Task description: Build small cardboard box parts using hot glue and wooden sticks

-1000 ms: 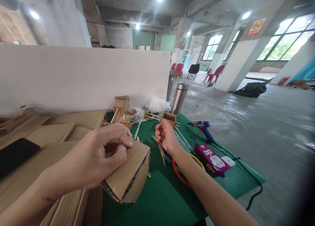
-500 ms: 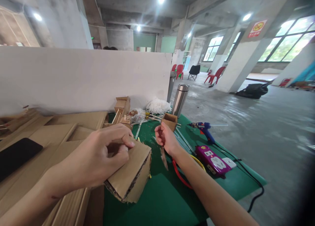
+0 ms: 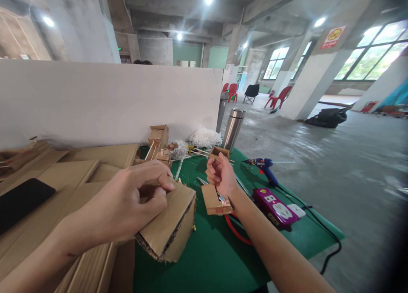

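Note:
My left hand [image 3: 137, 203] is closed on a brown cardboard box [image 3: 172, 225], thumb and forefinger together on its top face; its other fingers are partly hidden. The box has ragged corrugated edges and rests tilted at the table's near side. My right hand [image 3: 222, 174], fingers curled, holds a small cardboard piece [image 3: 211, 199] with a notch in it and reddish marks along its lower edge. Beneath this piece and my wrist lies a pointed metal blade [image 3: 202, 181], with a red loop [image 3: 236, 230] nearby. Just beyond my right hand stands a small open cardboard box [image 3: 219, 150].
A steel flask [image 3: 233, 130], a blue glue gun [image 3: 264, 167] and a purple power strip [image 3: 276, 208] with a cable stand or lie on the green table [image 3: 216, 259]. Cardboard sheets [image 3: 73, 174] with a black phone [image 3: 25, 203] cover the left. A white partition [image 3: 111, 101] rises behind.
The small cardboard piece in my right hand has turned from edge-on to show its flat, notched face. My right hand has shifted slightly right. My left hand stays on the box.

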